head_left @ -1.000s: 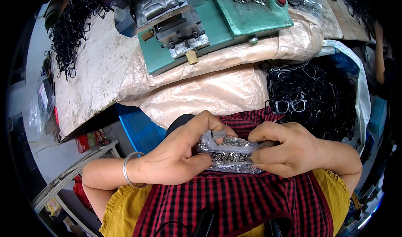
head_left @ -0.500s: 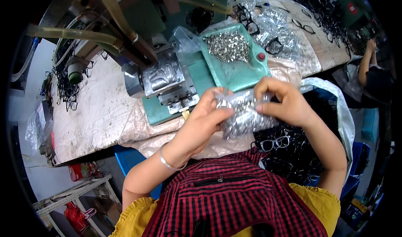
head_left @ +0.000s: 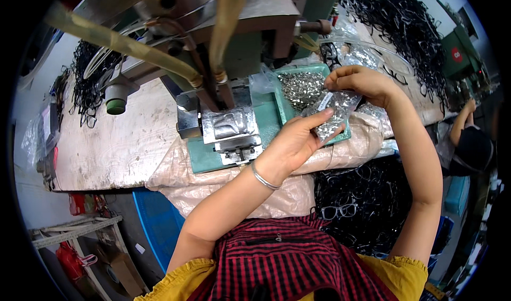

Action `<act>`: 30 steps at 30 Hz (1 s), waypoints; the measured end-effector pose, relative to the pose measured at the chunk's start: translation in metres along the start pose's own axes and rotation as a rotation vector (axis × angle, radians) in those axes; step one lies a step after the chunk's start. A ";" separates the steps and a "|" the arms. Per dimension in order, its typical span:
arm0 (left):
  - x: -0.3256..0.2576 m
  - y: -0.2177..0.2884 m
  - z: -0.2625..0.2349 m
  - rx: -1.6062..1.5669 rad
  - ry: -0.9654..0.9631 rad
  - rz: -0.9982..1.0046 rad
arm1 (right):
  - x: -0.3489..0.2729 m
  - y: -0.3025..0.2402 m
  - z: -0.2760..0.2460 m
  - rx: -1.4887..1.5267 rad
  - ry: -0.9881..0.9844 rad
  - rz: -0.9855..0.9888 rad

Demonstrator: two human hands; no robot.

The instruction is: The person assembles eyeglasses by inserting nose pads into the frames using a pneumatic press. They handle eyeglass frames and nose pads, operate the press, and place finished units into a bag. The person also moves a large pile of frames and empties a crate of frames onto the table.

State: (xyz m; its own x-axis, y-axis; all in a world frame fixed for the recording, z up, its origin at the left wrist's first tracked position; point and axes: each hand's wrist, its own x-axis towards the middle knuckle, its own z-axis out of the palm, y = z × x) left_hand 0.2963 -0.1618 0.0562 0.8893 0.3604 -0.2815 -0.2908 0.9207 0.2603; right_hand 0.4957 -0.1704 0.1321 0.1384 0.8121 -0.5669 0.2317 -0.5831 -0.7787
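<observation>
A clear plastic bag (head_left: 340,111) of small shiny metal parts is tilted over the green tray (head_left: 286,109). My left hand (head_left: 298,138), with a bangle at its wrist, grips the bag's lower left side, thumb on top. At the upper edge of the bag, my right hand (head_left: 362,84) pinches the plastic between bent fingers. A heap of small metal parts (head_left: 302,89) lies in the tray, beside and partly behind the bag. Whether parts are dropping from the bag I cannot make out.
A green machine with a metal fixture (head_left: 229,124) stands left of the tray, under hoses (head_left: 122,45). Many dark spectacle frames (head_left: 362,194) fill a sack at my right, a clear pair (head_left: 338,211) on top. More frames (head_left: 404,24) are heaped far right. Another person (head_left: 468,141) is at the right edge.
Both hands have carried the bag forward from near my lap to over the tray. The bag has tipped, and my view has shifted with my head.
</observation>
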 end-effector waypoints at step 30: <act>0.014 -0.006 0.009 -0.059 -0.018 -0.030 | 0.013 -0.026 -0.009 -0.470 0.140 0.010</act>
State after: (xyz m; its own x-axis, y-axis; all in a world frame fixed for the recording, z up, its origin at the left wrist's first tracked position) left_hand 0.3137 -0.1638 0.0589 0.9039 0.3307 -0.2712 -0.2841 0.9383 0.1971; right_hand 0.5001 -0.1445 0.1478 0.2634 0.8209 -0.5068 0.6345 -0.5431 -0.5499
